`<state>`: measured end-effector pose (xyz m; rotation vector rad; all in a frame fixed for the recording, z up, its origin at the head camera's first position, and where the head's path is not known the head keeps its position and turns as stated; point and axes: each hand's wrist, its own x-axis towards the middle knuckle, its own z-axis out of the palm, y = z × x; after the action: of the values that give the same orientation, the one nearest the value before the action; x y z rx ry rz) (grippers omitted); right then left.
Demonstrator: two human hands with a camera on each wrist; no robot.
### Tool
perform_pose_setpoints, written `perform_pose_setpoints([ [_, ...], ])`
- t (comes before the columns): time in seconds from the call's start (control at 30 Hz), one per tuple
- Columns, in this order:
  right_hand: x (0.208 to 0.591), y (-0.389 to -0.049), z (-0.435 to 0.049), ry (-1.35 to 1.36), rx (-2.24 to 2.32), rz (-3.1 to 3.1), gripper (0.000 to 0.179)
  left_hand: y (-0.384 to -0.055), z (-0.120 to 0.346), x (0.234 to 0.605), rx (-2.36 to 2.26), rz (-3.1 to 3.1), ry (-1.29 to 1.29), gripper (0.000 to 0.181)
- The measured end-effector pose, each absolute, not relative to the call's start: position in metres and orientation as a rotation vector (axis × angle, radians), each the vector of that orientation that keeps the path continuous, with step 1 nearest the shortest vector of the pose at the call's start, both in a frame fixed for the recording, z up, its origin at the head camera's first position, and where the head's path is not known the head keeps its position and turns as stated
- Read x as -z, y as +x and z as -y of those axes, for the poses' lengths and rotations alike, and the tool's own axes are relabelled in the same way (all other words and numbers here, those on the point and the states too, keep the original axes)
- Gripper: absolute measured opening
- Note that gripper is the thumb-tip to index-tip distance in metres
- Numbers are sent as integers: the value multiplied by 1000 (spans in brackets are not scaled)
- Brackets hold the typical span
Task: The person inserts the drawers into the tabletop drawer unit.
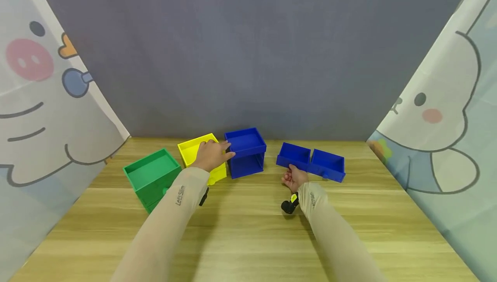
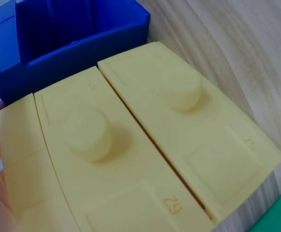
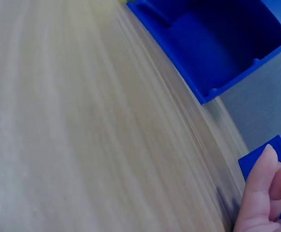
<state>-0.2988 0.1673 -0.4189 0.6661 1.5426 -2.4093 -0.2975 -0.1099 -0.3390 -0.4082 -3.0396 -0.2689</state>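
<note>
My left hand point(image 1: 211, 155) reaches over the yellow drawer cabinet point(image 1: 190, 148), its extended fingertips right at the left side of the blue cabinet frame point(image 1: 245, 141). In the left wrist view, two yellow drawer fronts point(image 2: 131, 193) with round knobs fill the middle. The blue frame has an open front with a bare compartment. Two loose blue drawers lie to the right of it. At the front of the nearer blue drawer point(image 1: 294, 152), my right hand point(image 1: 297, 178) pinches with curled thumb and fingers; its knob is hidden. The other blue drawer point(image 1: 328, 163) sits close beside it.
A green drawer cabinet point(image 1: 153, 169) stands at the left of the wooden table point(image 1: 248, 239). A grey backdrop point(image 1: 248, 57) rises behind the table. Printed cartoon cloths point(image 1: 435, 92) hang along both sides.
</note>
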Motion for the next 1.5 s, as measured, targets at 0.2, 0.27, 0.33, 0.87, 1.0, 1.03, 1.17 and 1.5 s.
perform_pose_setpoints([
  [0.2, 427, -304, -169, 673, 2375, -1591, 31, -298, 110, 337, 232, 3019, -436, 52],
  [0.27, 427, -306, -169, 660, 2368, -1611, 31, -298, 109, 334, 214, 3020, -445, 52],
  [0.33, 427, -306, -168, 641, 2353, -1651, 30, -297, 109, 333, 203, 3023, -448, 52],
  [0.87, 427, -279, -170, 417, 2196, -1981, 30, -296, 102, 327, 40, 3021, -483, 51],
  [1.0, 428, -273, -174, 395, 2190, -1977, 30, -296, 100, 329, 16, 3021, -485, 51],
  [1.03, 428, -272, -175, 385, 2194, -1967, 29, -296, 100, 330, 21, 3020, -483, 51],
  [1.17, 426, -264, -173, 355, 2203, -1939, 28, -296, 103, 333, 18, 3014, -484, 51],
  [1.5, 421, -245, -171, 279, 2076, -2090, 29, -294, 111, 338, 67, 3012, -484, 52],
])
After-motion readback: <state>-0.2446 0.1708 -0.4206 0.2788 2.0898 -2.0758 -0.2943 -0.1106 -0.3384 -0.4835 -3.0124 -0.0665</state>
